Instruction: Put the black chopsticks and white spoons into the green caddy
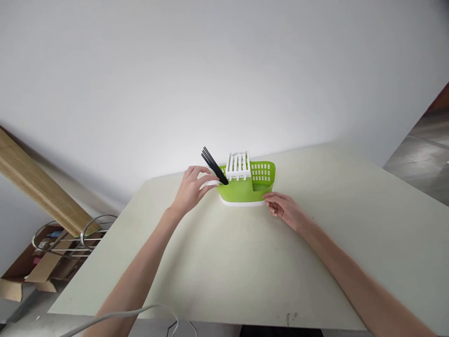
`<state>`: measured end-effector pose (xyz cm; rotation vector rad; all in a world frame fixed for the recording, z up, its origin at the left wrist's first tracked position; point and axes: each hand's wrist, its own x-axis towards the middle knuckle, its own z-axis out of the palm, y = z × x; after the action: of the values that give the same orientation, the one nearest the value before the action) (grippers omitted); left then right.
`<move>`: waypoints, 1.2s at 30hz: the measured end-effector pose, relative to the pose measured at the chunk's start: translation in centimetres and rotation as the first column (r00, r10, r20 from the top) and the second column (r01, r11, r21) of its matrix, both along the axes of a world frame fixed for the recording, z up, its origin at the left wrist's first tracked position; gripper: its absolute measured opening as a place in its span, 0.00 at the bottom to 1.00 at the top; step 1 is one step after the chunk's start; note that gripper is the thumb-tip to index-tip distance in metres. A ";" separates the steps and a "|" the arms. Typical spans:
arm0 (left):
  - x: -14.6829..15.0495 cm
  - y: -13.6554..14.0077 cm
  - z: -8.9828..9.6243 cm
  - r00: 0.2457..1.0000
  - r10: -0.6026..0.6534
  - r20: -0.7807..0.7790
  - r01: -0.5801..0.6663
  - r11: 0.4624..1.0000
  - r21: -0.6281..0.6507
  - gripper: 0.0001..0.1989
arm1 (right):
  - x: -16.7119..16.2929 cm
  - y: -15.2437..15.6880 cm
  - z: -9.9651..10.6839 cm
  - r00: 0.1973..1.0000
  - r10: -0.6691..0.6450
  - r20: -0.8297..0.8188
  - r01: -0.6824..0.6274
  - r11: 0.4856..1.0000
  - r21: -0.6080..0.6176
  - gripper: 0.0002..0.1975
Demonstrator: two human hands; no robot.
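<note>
A small green plastic basket with a white base stands upright near the back of the table. On its middle sits a white slotted rack with small hooks along its front edge. Several thin black sticks, close together, lean out to the left from the basket's left end. My left hand pinches a small white piece beside that end; its exact kind is unclear. At the front right corner, my right hand grips the basket's lower edge with curled fingers.
The pale table backs onto a white wall. A grey cable crosses my left forearm at the front edge. Left of the table are a metal rack, a long wooden board and an open cardboard box.
</note>
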<state>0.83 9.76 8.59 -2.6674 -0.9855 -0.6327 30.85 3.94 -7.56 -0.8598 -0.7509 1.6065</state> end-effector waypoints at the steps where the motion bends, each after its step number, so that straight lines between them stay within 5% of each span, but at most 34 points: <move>1: 0.1 0.0 -0.1 1.000 -0.003 -0.004 0.003 1.000 -0.008 0.13 | 0.0 0.0 0.0 1.000 0.000 0.001 0.000 1.000 0.000 0.14; 13: 0.5 0.0 -1.6 0.997 0.037 -0.064 -0.039 0.999 -0.034 0.18 | 0.1 -0.1 0.1 1.000 -0.002 0.008 0.002 1.000 0.000 0.15; 17: 0.8 -1.6 -3.2 0.989 0.077 0.123 -0.090 0.991 0.102 0.24 | 0.2 -0.1 -0.1 1.000 0.003 0.008 -0.003 1.000 -0.004 0.15; 21: 1.2 -4.2 -6.1 0.931 0.093 0.352 -0.173 0.963 0.204 0.16 | 0.2 -0.1 -0.2 1.000 0.002 0.015 -0.002 1.000 -0.003 0.16; 26: 2.2 -6.5 -9.6 0.976 -0.001 0.216 0.043 0.981 -0.192 0.09 | 0.2 -0.2 -0.1 0.999 0.006 0.050 -0.006 1.000 -0.001 0.15; 32: 3.3 -6.3 -12.4 0.943 0.140 0.304 0.071 0.803 -0.591 0.19 | 0.0 -0.4 0.0 0.992 0.005 0.127 -0.008 1.000 0.028 0.15; 36: 3.2 -5.4 -12.6 0.869 0.299 0.394 0.084 0.696 -0.713 0.21 | -0.5 -0.6 0.1 0.976 -0.023 0.216 0.008 0.998 0.069 0.14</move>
<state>4.02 4.34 -4.02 -3.1076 -1.8603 -1.1247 30.32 3.31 -7.43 -1.0000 -0.9444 1.4797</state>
